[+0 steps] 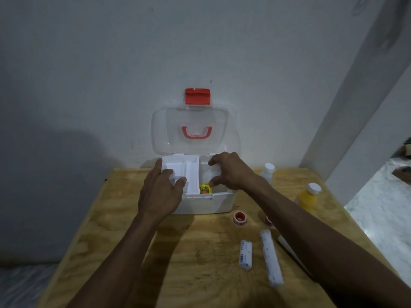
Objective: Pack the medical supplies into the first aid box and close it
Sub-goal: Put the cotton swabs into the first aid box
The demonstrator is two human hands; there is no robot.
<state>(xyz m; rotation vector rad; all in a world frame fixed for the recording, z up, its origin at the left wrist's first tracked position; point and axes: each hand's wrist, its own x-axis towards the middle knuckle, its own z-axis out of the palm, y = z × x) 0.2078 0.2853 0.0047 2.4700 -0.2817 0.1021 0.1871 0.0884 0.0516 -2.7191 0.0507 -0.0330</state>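
The white first aid box (206, 203) stands open at the far side of the wooden table (124, 230). Its clear lid (193, 130), with a red latch and pink handle, leans back on the wall. A white divided tray (191, 172) sits in the top of the box. My left hand (162, 192) grips the tray's left end. My right hand (231, 170) holds its right part between thumb and fingers. A small yellow packet (205, 189) shows inside the box. On the table lie two wrapped bandage rolls (245, 254) (271, 256) and a red tape roll (239, 218).
A white-capped clear bottle (268, 173) and a yellow bottle (308, 195) stand at the right of the table. A second red item and a white tube lie partly hidden under my right forearm. The wall is close behind; the table's right edge drops to a marble floor.
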